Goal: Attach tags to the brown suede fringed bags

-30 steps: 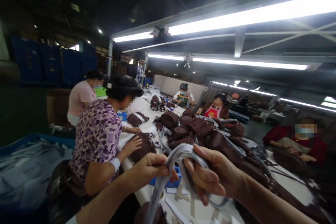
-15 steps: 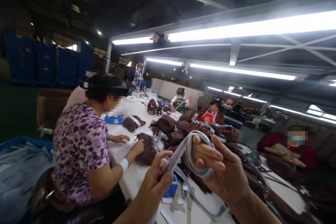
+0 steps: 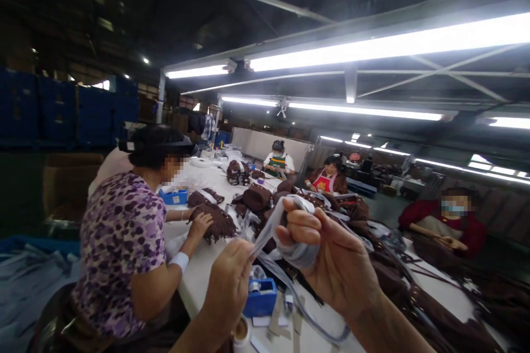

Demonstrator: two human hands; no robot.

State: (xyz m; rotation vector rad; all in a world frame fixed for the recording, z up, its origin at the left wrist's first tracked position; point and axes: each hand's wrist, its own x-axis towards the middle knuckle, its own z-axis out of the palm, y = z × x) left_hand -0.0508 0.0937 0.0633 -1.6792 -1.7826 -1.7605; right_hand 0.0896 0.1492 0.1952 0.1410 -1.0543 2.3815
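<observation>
A long, whitish, see-through strip (image 3: 295,256) is looped in a loose coil around the fingers of my right hand (image 3: 337,265). Those fingers curl inside the loops, and the thumb side faces up. My left hand (image 3: 227,278) pinches the same strip, which is pulled taut between the two hands. From the coil a tail of it hangs to the white table (image 3: 194,276) and bends there. Just below my hands stands a blue tape dispenser (image 3: 261,299). The tip of the left-hand pinch is partly hidden.
Brown fringed bags (image 3: 254,197) are heaped across the table. On my left a co-worker in a purple patterned top (image 3: 124,231) handles a brown fringed piece (image 3: 213,223). Other people sit around the far side. A blue bin (image 3: 37,265) holds pale sheets.
My left hand has turned and moved slightly left and down, and the right-hand fingers have curled more tightly in the coil. The view has shifted, showing more of the tape dispenser.
</observation>
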